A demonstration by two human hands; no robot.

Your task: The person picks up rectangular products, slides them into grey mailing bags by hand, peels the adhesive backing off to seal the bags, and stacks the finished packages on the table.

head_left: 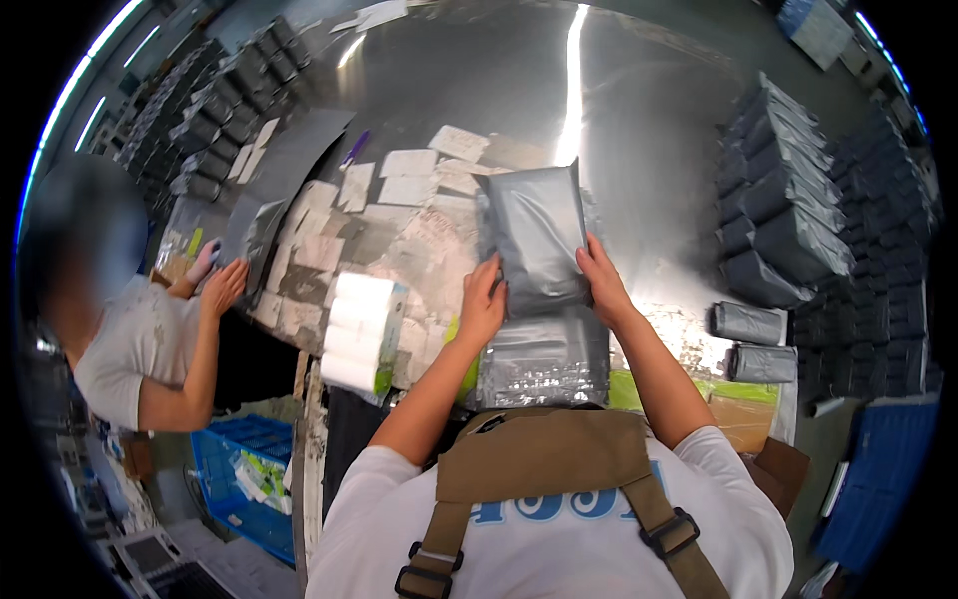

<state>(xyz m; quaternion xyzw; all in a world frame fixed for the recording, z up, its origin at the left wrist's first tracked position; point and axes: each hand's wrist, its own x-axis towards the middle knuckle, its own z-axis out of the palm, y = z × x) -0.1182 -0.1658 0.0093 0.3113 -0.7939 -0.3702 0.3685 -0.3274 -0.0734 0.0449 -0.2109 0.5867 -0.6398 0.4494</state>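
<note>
A grey plastic mailing bag (pixel 542 235) is gripped by its two sides in front of me, its glossy face up. My left hand (pixel 484 299) has its fingers closed on the bag's lower left edge. On the opposite edge, my right hand (pixel 604 282) pinches it, thumb along the side and the other fingers mostly hidden. Under and nearer than the bag lies a stack of grey plastic bags (pixel 544 361), close to my chest. Left of my left forearm stands a plastic-wrapped pack of white rolls (pixel 361 334).
A co-worker (pixel 150 349) at the left handles a grey bag (pixel 261 240). Filled grey packages (pixel 783 200) are piled at the right, with two smaller ones (pixel 748 323) nearer. White labels (pixel 409 165) and a purple pen (pixel 354 148) lie on the metal table (pixel 489 80). A blue crate (pixel 244 509) sits lower left.
</note>
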